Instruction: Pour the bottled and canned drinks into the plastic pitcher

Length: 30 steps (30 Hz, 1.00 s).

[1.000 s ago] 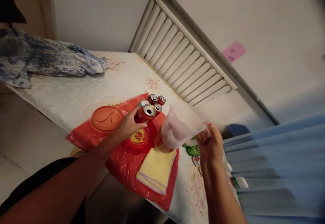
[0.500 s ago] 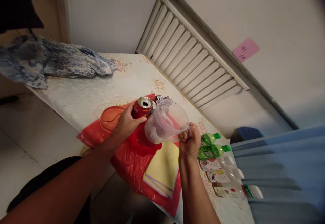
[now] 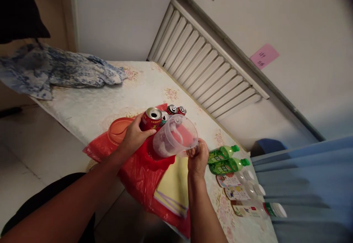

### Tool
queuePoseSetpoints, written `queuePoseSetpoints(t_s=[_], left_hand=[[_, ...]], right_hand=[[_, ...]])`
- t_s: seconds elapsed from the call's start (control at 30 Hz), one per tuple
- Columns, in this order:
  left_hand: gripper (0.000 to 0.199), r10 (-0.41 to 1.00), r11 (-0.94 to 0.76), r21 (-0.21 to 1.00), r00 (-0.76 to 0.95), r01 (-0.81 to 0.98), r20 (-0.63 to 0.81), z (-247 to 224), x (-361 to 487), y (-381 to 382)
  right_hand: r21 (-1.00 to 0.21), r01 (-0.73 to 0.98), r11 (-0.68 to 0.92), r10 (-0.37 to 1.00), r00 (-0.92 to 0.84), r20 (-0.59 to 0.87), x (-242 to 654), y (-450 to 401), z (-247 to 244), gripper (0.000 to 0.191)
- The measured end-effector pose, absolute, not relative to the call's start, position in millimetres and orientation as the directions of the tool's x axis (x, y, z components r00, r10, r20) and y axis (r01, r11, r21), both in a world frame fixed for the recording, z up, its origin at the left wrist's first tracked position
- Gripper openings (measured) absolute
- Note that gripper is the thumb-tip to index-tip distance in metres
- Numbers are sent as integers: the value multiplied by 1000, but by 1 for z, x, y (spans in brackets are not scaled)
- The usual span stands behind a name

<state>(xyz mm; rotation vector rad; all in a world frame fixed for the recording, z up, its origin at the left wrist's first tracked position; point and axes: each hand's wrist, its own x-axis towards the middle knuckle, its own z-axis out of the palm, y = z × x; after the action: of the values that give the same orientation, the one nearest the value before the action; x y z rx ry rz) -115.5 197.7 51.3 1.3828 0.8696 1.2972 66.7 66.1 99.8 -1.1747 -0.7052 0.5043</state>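
Observation:
My left hand (image 3: 138, 132) is wrapped round a red drink can (image 3: 151, 121), whose opened top faces up. In my right hand (image 3: 198, 157) is the handle of a clear plastic measuring jug (image 3: 165, 140). The jug is tilted, its mouth toward the right, beside the can and over a red container (image 3: 149, 158) that it partly hides. An orange-red round lid or dish (image 3: 118, 129) lies left of my left hand. Behind the jug stand more cans, among them a dark-topped can (image 3: 172, 109) and a small red can (image 3: 182, 110).
A red plastic sheet (image 3: 135, 182) with a folded yellow cloth (image 3: 173, 186) covers the near table edge. Green bottles (image 3: 224, 165) and several clear labelled bottles (image 3: 245, 210) lie at the right. Blue-white fabric (image 3: 85, 70) is at far left; a radiator (image 3: 204, 55) lines the wall.
The jug and my right hand have shifted slightly left, and the can in my left hand has moved a little left too. More of the cans behind the jug shows now.

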Motion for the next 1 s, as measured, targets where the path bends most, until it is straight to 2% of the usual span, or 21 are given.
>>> queuePoseSetpoints(t_s=[0.43,0.77,1.0], left_hand=[[74,953,-177,970,217,-165,211,48,-113,199],[70,940,-280,959,193,-33,281,52,-118,197],[80,933,-308,949,175,-69,316,38,-122,188]], right_hand=[[-942,-20,336,689,687,231,69,68,93,22],[-947,12,320,670,704,236,65,68,96,24],[-956,32,291,683,692,232,67,66,96,26]])
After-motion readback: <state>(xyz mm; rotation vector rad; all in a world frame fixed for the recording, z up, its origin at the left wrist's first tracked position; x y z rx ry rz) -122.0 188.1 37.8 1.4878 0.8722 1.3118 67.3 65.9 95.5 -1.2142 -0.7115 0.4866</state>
